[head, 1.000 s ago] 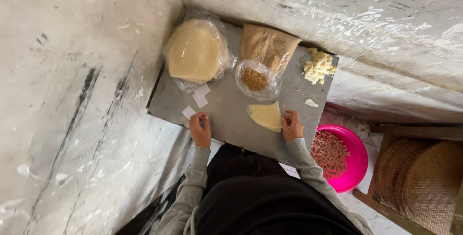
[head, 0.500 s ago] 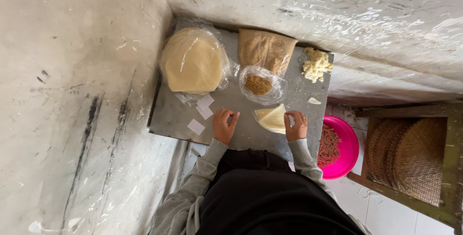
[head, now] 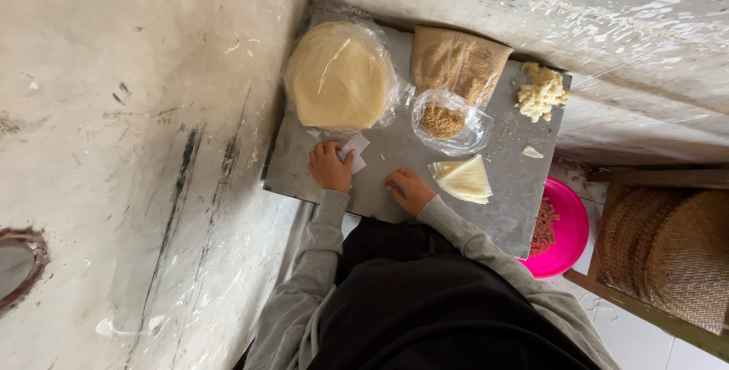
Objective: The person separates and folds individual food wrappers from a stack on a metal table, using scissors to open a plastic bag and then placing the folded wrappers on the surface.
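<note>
My left hand (head: pixel 331 166) pinches the small white paper square (head: pixel 355 148) on the grey metal desk (head: pixel 395 153); my right hand (head: pixel 410 190) rests open beside the folded pale dough wedges (head: pixel 463 180). I'd lift one sheet cleanly, keeping the edges flat.

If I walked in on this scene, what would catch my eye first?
Probably the big round stack of pale dough sheets wrapped in clear plastic, at the far left corner of the grey board. Next, the bright pink bowl off the board's right edge. Nearer the person, the left hand touches small white paper squares, while the right hand rests beside folded dough wedges.
</note>
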